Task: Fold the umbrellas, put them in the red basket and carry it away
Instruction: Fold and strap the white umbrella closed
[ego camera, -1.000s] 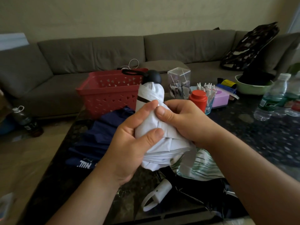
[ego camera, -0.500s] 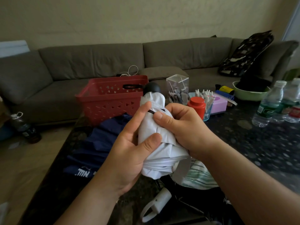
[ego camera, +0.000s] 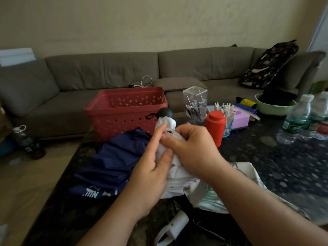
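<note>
Two hands grip a white umbrella (ego camera: 166,124) held upright over a dark speckled table (ego camera: 276,157). Its soft, creased cloth is bunched into a rough roll, capped by a round black knob. The left hand (ego camera: 150,176) wraps its fingers and thumb around the cloth from the left; the right hand (ego camera: 193,148) clenches the cloth from the right, thumb pressed on the fold. Just behind stands a red basket (ego camera: 124,112) of hard plastic, its walls pierced with small triangles. A navy umbrella (ego camera: 113,162) of smooth cloth lies crumpled on the table beside the basket.
</note>
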Motion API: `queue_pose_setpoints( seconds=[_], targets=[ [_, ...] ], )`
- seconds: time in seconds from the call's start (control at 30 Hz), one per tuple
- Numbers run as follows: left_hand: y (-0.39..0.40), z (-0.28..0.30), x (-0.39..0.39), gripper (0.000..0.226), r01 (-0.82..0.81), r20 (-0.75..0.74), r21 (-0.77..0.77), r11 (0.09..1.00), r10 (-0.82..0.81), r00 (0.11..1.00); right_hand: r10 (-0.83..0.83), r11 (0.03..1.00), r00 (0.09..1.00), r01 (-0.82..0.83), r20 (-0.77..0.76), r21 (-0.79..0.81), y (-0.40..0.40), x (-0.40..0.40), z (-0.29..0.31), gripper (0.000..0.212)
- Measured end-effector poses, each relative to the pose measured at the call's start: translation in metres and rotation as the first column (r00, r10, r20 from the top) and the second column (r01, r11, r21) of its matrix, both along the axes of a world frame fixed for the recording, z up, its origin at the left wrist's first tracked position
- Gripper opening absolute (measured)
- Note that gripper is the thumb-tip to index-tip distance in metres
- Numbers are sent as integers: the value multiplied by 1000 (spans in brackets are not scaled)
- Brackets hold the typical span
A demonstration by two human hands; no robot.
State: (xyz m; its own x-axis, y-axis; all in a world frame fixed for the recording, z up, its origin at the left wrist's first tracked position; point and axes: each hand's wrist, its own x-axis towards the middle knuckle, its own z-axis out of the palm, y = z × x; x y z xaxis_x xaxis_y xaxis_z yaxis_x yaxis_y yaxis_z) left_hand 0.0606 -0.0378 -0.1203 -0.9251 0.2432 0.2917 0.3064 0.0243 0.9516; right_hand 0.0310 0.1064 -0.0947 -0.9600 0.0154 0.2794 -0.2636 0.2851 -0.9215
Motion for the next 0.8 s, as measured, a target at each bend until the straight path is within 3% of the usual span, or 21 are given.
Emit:
queue_pose_setpoints(
  seconds=[0.13,0.23,0.33,0.43,0.57,0.73,0.8],
  targets=[
    [-8,-5,0,65,-1,-60,-10,1000,1,998,98,992,995,-97,-17,86,6,1,2,34],
    [-15,-5,-4,58,-82,-107,-65,995,75,991,215,976,975,-212,63,-42,18,3,12,32],
    [-19,-4,-4,58,-96,-179,-130,987,72,981,84,985,990,-100,-115,-140,28,0,22,5],
    [-18,-6,-3,64,-91,-227,-205,975,44,973,45,995,971,-66,-236,-79,24,1,24,19],
    [-14,-12,-5,79,-153,-272,-289,945,72,960,-10,997,970,-10,-241,-82,19,2,18,7],
    [-11,-9,1,79,-309,-418,-430,848,116,901,-50,968,991,18,-121,-248,17,1,11,18],
    [-11,-7,1,78,-309,-435,-422,853,108,894,-23,957,993,-10,-113,-290,17,1,13,22]
  ],
)
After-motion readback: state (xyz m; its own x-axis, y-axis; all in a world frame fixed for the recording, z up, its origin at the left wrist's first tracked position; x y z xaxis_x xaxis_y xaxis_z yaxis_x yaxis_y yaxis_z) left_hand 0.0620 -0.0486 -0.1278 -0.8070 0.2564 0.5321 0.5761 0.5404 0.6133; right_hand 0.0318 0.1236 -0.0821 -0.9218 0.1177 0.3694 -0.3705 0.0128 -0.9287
